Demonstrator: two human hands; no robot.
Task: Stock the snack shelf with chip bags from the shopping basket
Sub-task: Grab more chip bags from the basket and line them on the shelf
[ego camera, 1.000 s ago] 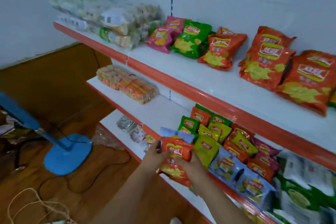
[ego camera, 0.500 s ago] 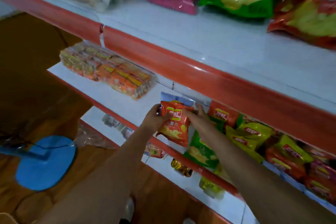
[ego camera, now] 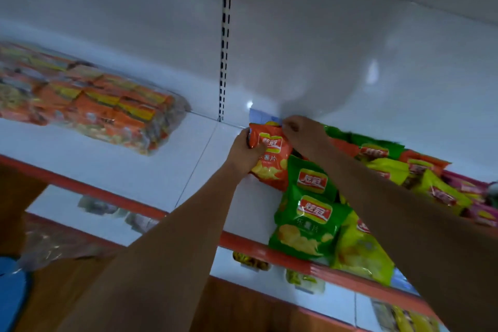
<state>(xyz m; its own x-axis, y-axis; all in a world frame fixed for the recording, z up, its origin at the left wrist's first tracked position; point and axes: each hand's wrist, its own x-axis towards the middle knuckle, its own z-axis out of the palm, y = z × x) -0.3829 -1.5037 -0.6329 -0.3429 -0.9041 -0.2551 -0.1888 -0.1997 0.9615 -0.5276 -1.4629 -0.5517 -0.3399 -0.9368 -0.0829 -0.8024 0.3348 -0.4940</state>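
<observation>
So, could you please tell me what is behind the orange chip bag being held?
Behind the orange chip bag, a pale blue packet pokes above its top edge, against the shelf's white back panel. The bag and right hand cover the rest of it.

Bare white shelf surface (ego camera: 151, 170) lies between the clear-wrapped orange snack bundle (ego camera: 107, 110) and the green chip bags (ego camera: 310, 213).

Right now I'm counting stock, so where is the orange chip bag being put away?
The orange chip bag is mid-frame at the back of the middle shelf, held by both hands, just behind the green chip bags.
</observation>
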